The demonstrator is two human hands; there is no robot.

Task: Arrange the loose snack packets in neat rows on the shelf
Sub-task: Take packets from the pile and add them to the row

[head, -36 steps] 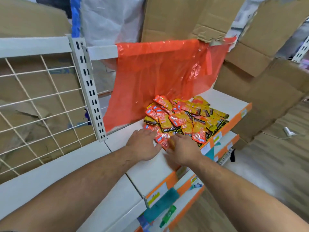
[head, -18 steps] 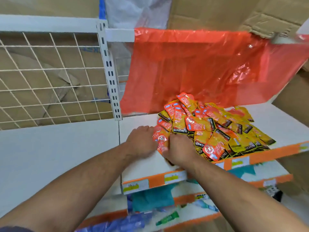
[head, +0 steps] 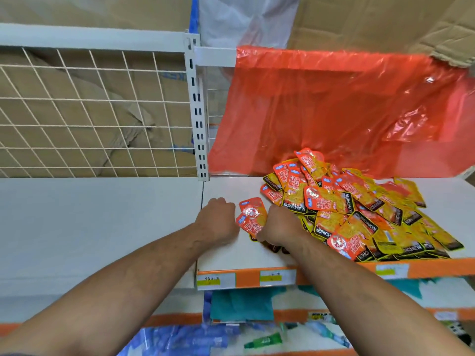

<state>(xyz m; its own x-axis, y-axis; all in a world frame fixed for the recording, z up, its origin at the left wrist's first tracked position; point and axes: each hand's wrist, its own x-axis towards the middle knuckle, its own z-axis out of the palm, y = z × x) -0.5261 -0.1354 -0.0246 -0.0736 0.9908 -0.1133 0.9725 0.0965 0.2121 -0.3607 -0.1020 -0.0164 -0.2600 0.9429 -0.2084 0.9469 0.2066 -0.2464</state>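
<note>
Knuckles up, the left grip (head: 218, 219) and right grip (head: 280, 226) bracket a small stack of snack packets (head: 250, 219); curled fingers are hidden, so what either holds cannot be told. The glossy, crinkled, round-cornered stack runs 12 to 6 o'clock on the smooth white shelf (head: 231, 255). At 3 o'clock, a jumbled heap (head: 359, 209) sprawls before translucent orange plastic sheeting (head: 334, 111).

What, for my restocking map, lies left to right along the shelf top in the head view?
Left hand → separated snack packets → right hand → heap of snack packets.
</note>
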